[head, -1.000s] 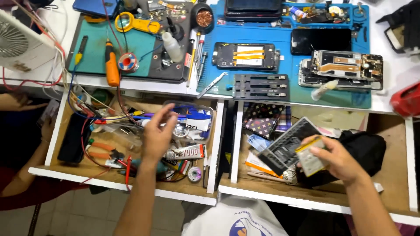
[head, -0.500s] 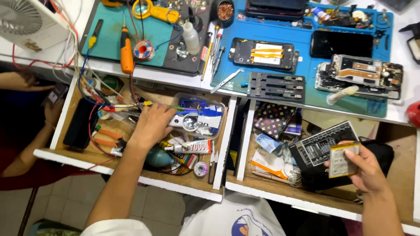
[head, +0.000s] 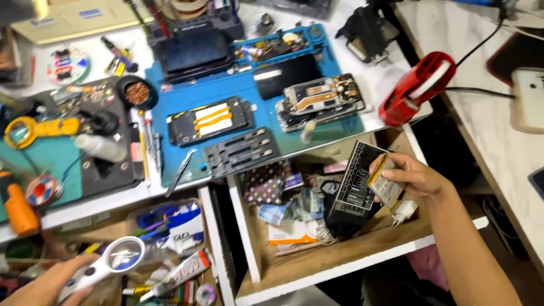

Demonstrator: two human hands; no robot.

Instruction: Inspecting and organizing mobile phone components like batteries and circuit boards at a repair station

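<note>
My right hand [head: 411, 175] hovers over the open right drawer [head: 340, 260] and grips a flat black phone battery [head: 356, 190] together with a smaller silver and yellow battery [head: 384, 182]. My left hand [head: 48, 283], at the bottom left over the open left drawer [head: 211, 255], holds a white handheld magnifying glass [head: 116, 258] by its handle, lens pointing right. On the blue work mat [head: 226, 96] above lie an opened phone body [head: 209, 120] and a bare phone frame with circuit board [head: 323, 99].
A glue tube [head: 184, 272] and wires fill the left drawer. The right drawer holds papers, a patterned pouch [head: 263, 182] and a white charger plug [head: 403, 212]. A red clamp tool [head: 416, 88], yellow magnifier [head: 34, 129], orange screwdriver [head: 20, 212] and tweezers [head: 180, 171] sit on the desk.
The view has swung right and closer. My left hand came out of the left drawer holding the white magnifying glass. My right hand still holds the batteries over the right drawer.
</note>
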